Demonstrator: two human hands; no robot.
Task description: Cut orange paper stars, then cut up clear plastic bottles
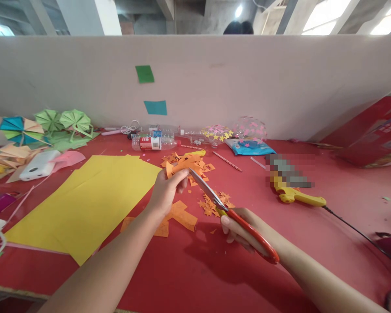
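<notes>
Holds long steel scissors with glossy red handles (pixel 220 204) by the handle end in the closed right hand (pixel 254 220), with the blades reaching ahead of the grip. Points them forward and leftward along a diagonal long axis, tips close beside the left hand (pixel 164 191). Pinches 1 orange paper strip (pixel 182 164) there. Shows small orange paper stars (pixel 209 208) beneath the blades, flat yellow paper sheets (pixel 84 200) farther left.
</notes>
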